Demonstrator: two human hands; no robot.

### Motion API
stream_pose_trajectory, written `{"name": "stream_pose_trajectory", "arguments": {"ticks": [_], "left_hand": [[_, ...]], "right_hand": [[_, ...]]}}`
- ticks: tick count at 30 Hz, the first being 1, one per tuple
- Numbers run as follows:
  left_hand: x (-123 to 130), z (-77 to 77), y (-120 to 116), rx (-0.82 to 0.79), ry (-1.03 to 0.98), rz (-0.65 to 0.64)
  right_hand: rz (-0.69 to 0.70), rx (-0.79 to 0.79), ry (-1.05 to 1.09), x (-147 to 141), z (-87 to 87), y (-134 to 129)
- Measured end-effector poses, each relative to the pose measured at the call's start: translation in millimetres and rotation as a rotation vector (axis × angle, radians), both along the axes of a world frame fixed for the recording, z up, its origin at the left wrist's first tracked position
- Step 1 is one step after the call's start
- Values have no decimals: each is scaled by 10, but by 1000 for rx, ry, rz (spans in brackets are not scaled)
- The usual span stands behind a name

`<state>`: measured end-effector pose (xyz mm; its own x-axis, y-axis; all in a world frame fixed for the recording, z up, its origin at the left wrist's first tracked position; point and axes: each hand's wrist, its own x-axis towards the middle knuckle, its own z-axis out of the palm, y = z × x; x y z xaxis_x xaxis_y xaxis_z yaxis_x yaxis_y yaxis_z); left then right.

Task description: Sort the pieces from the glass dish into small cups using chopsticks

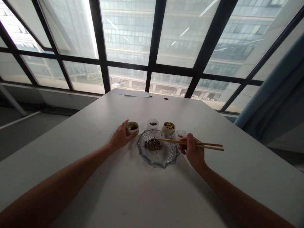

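Observation:
My left hand (121,136) is closed around the side of a small ceramic cup (132,127) that stands on the table. In my right hand (193,151) I hold a pair of wooden chopsticks (206,144), pointing left. Their tips reach over a scalloped clear glass plate (169,156) and touch or hover at a pile of dark, striped pieces (154,144); whether they pinch one cannot be made out. Behind the plate are a white cup (152,123) with dark red bits and a ceramic cup (168,128) with yellowish-brown pieces. Another white cup (181,133) is partly hidden by my right hand.
All of this stands on a white table (133,196). Sheets of paper (130,92) lie at its far edge, near a round hole (166,98). Beyond are dark-framed windows, with a blue curtain (273,91) hanging at the right.

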<state>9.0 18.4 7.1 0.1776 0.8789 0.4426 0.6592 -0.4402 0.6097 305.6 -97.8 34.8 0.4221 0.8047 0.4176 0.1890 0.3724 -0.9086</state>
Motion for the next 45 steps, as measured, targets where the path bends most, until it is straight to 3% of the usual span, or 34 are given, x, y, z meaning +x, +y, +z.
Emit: {"name": "stream_pose_trajectory", "arguments": {"ticks": [6,13,25,35,45], "left_hand": [[2,24,-6,-38,36,16],[-10,66,-15,-21,-32,-8],[-33,23,3,126,-128,-117],[-11,104,-52,-57,-209,-66],[5,91,-38,-83,-141,-68]], "right_hand": [[-19,-124,303,74,-121,106],[47,-233,447,47,-106,80],[66,-236,453,-14,-48,46],[76,-254,513,28,-91,68],[94,-164,417,49,-159,86]]}}
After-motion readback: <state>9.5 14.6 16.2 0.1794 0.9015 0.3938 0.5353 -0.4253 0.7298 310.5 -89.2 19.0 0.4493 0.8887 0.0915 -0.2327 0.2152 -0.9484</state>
